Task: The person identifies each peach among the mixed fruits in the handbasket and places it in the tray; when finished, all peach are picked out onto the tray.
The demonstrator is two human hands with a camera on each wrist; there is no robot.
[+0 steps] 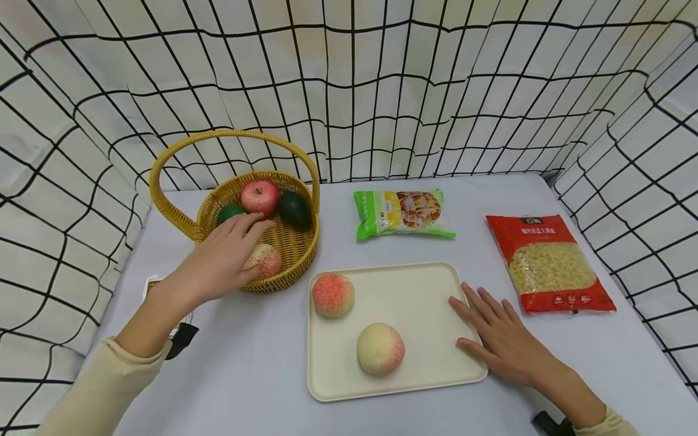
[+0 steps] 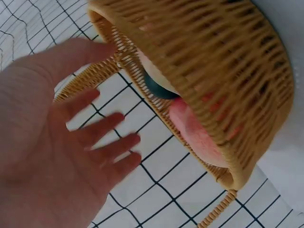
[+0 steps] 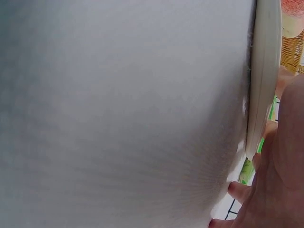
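My left hand (image 1: 226,254) reaches over the near left rim of the wicker basket (image 1: 302,263), fingers spread and slightly bent, above a peach (image 1: 268,260). In the left wrist view nothing lies in that palm, and the fingers are apart from the fruit. Farther back in the basket sit a red apple (image 1: 259,198), a dark green avocado (image 1: 294,210) and a green round item (image 1: 230,213), partly hidden by the hand. My right hand (image 1: 504,342) rests with spread fingers on the right edge of the cream tray (image 1: 431,321). The tray bears a reddish peach (image 1: 332,295) and a paler peach (image 1: 380,349).
A green snack packet (image 1: 405,213) lies behind the tray. To the right is a red bag of pasta (image 1: 551,263). The basket's tall handle (image 1: 234,134) arches over it. Black wire mesh (image 1: 354,91) encloses the white table (image 1: 245,375) at the back and sides.
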